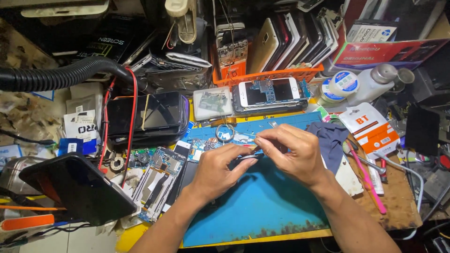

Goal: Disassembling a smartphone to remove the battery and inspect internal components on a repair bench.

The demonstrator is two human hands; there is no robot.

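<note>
- Head view: the left hand [216, 169] and the right hand [291, 152] are seen meeting over a blue work mat [262, 206] laid on the surface.
- A small dark flat part [247, 157] is pinched in the fingers of the left hand, at the upper middle of the mat; its kind cannot be told.
- The fingers of the right hand are closed narrowly on a thin metal tool [244, 134], whose tip points left; whether it touches the dark part cannot be told.
- A dark blue cloth [332, 140] is seen just beside the right hand, at the mat's right edge.
- A pink-handled tool [368, 180] lies right of the cloth, on a brown board.
- An opened white phone [268, 92] is found above the hands, in front of an orange basket [281, 74] of phones.
- A bare phone frame with circuit board [157, 180] lies left of the mat.
- A black corrugated hose [61, 75] crosses the upper left.
</note>
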